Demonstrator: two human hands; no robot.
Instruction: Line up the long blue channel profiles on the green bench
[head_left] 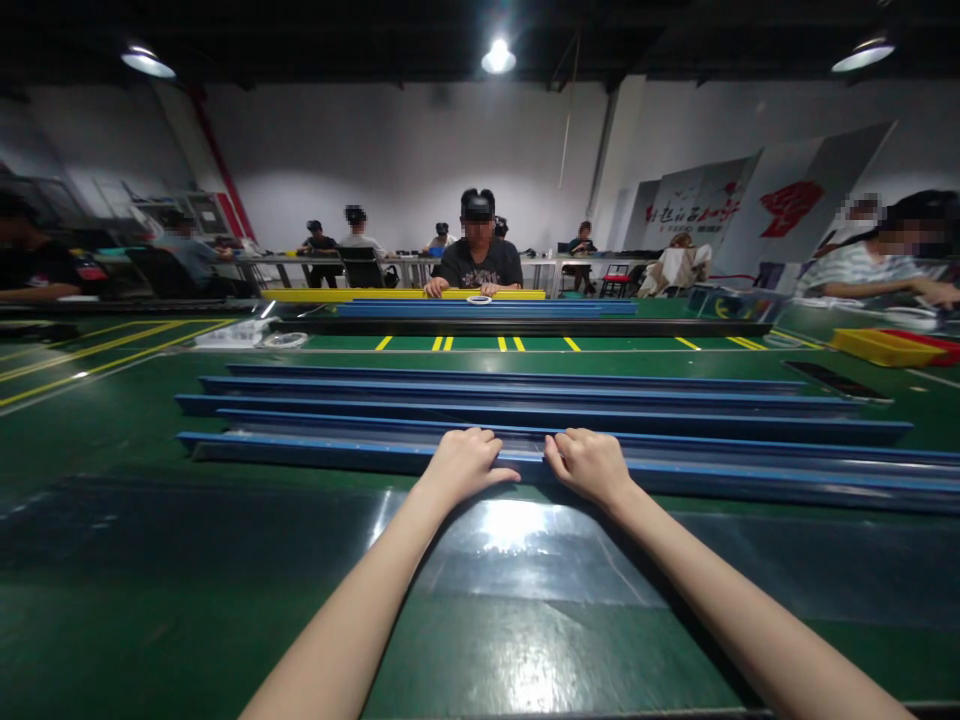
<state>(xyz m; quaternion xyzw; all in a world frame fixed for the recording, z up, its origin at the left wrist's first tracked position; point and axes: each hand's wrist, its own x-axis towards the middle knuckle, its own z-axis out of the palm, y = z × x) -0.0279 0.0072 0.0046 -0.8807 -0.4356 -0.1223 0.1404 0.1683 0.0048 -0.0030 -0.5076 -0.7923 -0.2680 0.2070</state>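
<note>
A long blue channel strip (315,452) with raised edges lies across the table in front of me. My left hand (469,460) rests on it near the middle, fingers curled over its edge and thumb pointing to the right. A short gap away, my right hand (589,462) grips the same strip with bent fingers. What the fingertips touch inside the channel is hidden. Between my forearms and under them, a clear plastic sheet (510,570) lies flat and reflects the lamp light.
More blue channel strips (525,408) lie parallel just beyond. Farther off are a black strip (525,327), a yellow strip (337,295) and a roll of tape (285,341). A phone (836,381) and a yellow tray (885,347) are at right. A co-worker (480,255) sits opposite.
</note>
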